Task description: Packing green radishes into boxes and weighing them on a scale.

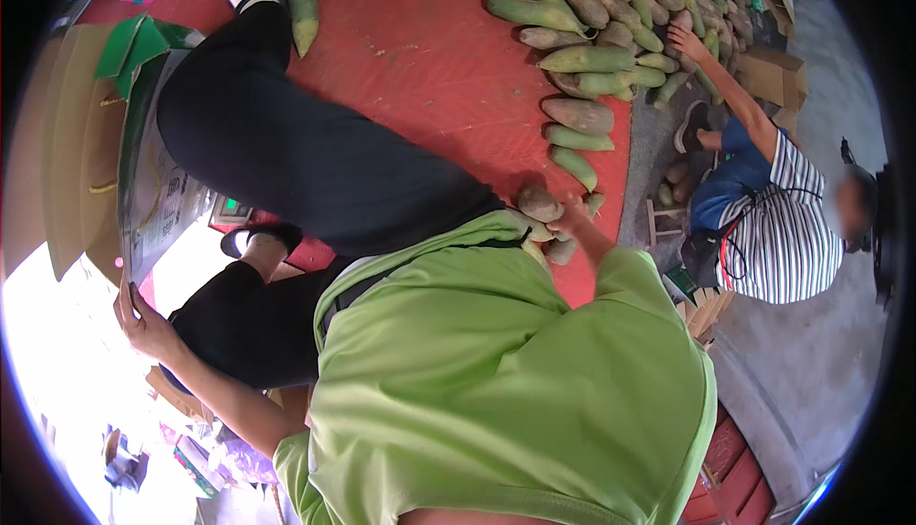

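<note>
My left hand [148, 326] grips the near edge of a tall cardboard box [143, 181] with green flaps, standing at my left. On my other side, my right hand [572, 217] has its fingers on a brownish, soil-covered radish [540, 203]. My legs and green shirt lie between the two hands. Other green and brown radishes lie close around the right hand, partly covered by it and by my shirt. A row of them, with a green radish [573, 169] among them, runs from there up to a large heap [620, 10].
A lone green radish [303, 10] lies on the red mat [410, 57] near my foot. At the right, a person in a striped shirt [778, 229] reaches into the heap. A scale with a lit display [230, 207] sits beside the box. An open carton [771, 76] stands behind the heap.
</note>
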The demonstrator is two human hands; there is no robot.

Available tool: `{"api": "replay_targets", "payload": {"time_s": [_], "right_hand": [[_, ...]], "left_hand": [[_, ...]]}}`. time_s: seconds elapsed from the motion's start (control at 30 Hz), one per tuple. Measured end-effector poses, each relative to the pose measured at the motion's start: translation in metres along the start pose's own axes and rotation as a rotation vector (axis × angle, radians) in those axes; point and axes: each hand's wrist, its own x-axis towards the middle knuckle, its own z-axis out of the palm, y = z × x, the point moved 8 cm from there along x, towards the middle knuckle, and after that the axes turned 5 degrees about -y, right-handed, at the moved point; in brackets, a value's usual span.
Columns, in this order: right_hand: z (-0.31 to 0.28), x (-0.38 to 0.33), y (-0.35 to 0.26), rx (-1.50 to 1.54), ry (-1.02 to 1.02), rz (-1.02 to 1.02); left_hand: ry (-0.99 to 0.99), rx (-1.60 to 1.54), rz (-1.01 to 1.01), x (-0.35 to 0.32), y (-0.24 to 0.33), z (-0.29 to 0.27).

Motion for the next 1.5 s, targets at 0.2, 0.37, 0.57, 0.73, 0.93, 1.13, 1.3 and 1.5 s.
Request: {"api": "replay_targets", "payload": {"time_s": [0.2, 0.37, 0.57, 0.73, 0.93, 1.13, 1.3, 1.5], "right_hand": [[0.025, 0.022, -0.073, -0.438, 0.076, -0.332], [0.032, 0.009, -0.107, -0.668, -0.137, -0.423], [0.061, 0.055, -0.085, -0.694, 0.012, -0.373], [0.049, 0.062, -0.066, -0.695, 0.001, -0.377], [0.018, 0.066, -0.067, -0.643, 0.001, -0.348], [-0.088, 0.059, -0.102, -0.177, 0.232, -0.532], [-0.216, -0.042, -0.197, 0.058, 0.585, -0.849], [-0.360, -0.227, -0.309, 0.420, 0.849, -1.285]], "left_hand": [[0.012, -0.092, 0.006, -0.001, -0.003, 0.008], [-0.015, -0.113, -0.113, 0.004, 0.025, -0.002], [0.007, -0.025, -0.109, 0.004, 0.024, -0.009], [0.007, -0.073, -0.139, 0.006, 0.033, -0.014], [0.029, -0.053, -0.094, 0.007, 0.028, -0.015], [-0.006, -0.053, -0.141, 0.001, 0.029, -0.016], [-0.018, 0.052, -0.167, 0.001, 0.032, -0.018], [0.013, 0.069, -0.140, 0.000, 0.037, -0.021]]}}
